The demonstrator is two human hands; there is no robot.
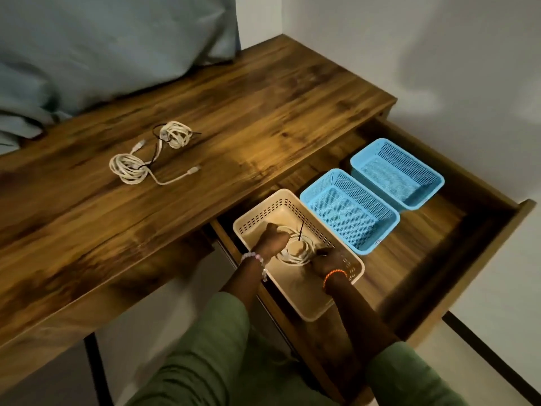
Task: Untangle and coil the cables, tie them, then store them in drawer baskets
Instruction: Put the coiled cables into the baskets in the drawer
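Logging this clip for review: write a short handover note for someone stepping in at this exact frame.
Left hand and right hand both hold the tied white coil inside the beige basket in the open drawer.
Done: one coil tied and in the basket.
Left: two coiled cables on the desk still to store; both blue baskets hold nothing.

Both hands hide part of the coiled cable (pixel 297 250) in the cream basket (pixel 265 210) — fingertips unseen; the frame's bottom edge cuts off both green sleeves (pixel 205 356).
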